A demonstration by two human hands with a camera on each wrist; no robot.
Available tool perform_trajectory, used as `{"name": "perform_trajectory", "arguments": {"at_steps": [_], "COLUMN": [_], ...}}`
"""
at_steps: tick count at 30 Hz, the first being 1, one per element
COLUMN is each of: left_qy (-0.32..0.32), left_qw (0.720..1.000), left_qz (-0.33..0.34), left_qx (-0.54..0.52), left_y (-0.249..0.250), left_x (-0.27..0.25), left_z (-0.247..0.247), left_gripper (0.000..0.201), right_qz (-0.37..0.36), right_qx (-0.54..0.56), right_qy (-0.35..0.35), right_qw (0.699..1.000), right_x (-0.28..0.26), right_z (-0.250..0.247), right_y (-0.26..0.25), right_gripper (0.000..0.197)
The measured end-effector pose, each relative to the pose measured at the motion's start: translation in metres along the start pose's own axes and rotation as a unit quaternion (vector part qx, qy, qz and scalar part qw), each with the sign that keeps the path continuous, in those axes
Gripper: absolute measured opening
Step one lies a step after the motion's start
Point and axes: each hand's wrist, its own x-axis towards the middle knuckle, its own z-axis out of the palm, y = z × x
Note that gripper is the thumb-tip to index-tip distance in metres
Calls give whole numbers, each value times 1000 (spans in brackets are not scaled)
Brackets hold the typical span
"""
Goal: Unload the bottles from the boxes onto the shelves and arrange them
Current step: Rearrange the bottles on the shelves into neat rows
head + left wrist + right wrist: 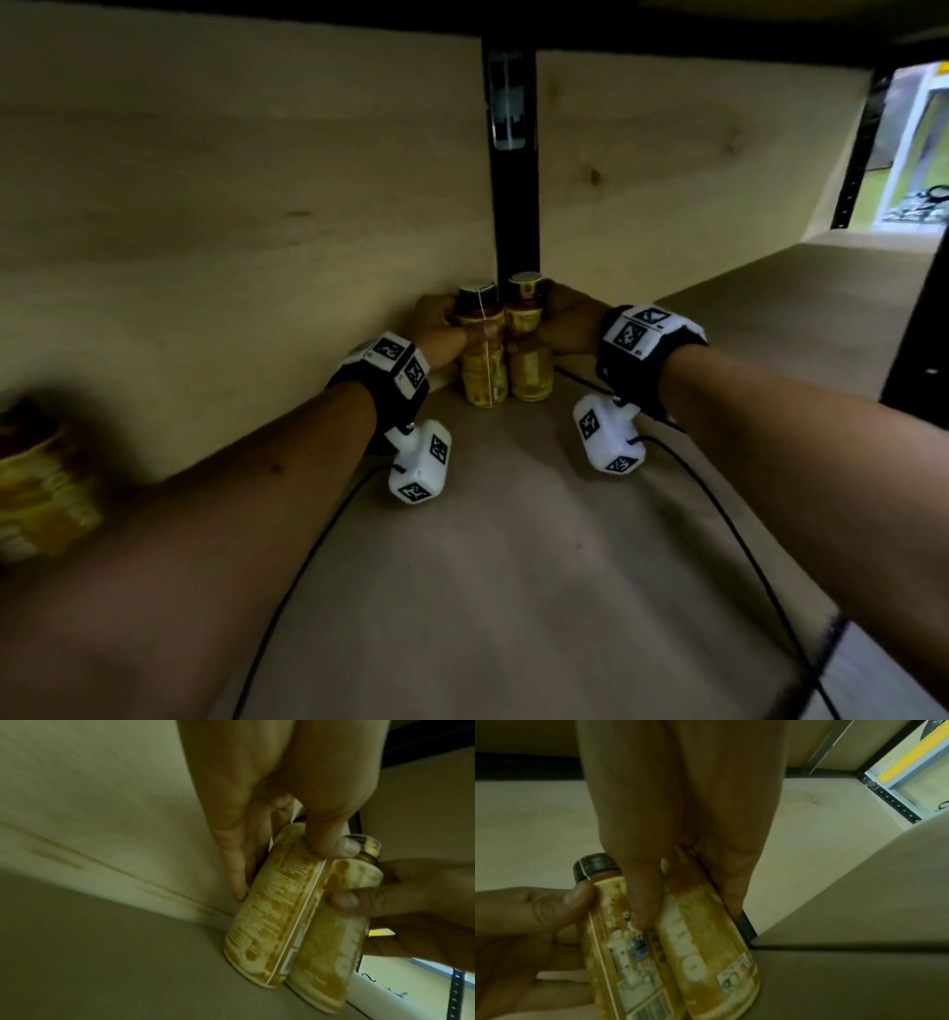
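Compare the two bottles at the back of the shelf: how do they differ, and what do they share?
The left bottle has a dark cap and the left hand grips it. The right bottle has a yellowish top and the right hand grips it. Both stand upright, yellow-labelled and side by side.

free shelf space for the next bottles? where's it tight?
Bare shelf board in front of the two bottles and rightward along the back panel. Tight at the black post, where both hands grip them.

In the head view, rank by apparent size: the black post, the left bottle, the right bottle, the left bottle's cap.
1. Black post, largest.
2. Left bottle and right bottle: alike, not ranked.
3. Cap, smallest.
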Motion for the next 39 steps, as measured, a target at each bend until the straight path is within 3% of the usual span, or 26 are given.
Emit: {"name": "perform_trajectory", "arguments": {"at_steps": [2,6,8,11,14,19,22,26,28,32,35,39], "left_qy": [-1,6,21,29,37,42,65,130,171,259,317,348], "left_qw": [1000,999,999,998,996,997,994,981,968,925,897,889], "left_qz": [-17,-42,-49,-58,-80,-63,-73,-104,-129,-187,-220,-239], "left_qx": [-21,-15,-5,-9,7,20,52,100,130,204,214,178], "left_y": [4,11,11,13,14,15,13,8,6,2,-1,-8], "left_x": [-22,-72,-99,-140,-178,-238,-276,-327,-348,-378,-387,-382], "left_z": [-4,-15,-23,-38,-56,-95,-125,-163,-178,-206,-220,-226], "left_gripper": [29,39,49,30,35,28,28,36,36,46,53,57], "right_qz": [7,28,21,17,12,-16,-38,-67,-75,-109,-108,-86], "right_qx": [2,-20,-6,31,55,80,87,97,100,102,85,61], "right_qy": [3,-15,-37,-62,-75,-128,-170,-204,-211,-226,-210,-170], "right_qw": [1000,999,999,997,996,988,981,972,969,963,968,980], "right_x": [-28,-97,-124,-162,-192,-231,-240,-238,-234,-225,-214,-196], "right_z": [3,11,16,29,46,73,96,138,160,199,219,231], "right_y": [-16,-59,-75,-99,-123,-168,-195,-232,-249,-284,-303,-299], "right_gripper": [98,59,59,70,71,57,56,71,79,77,80,89]}}
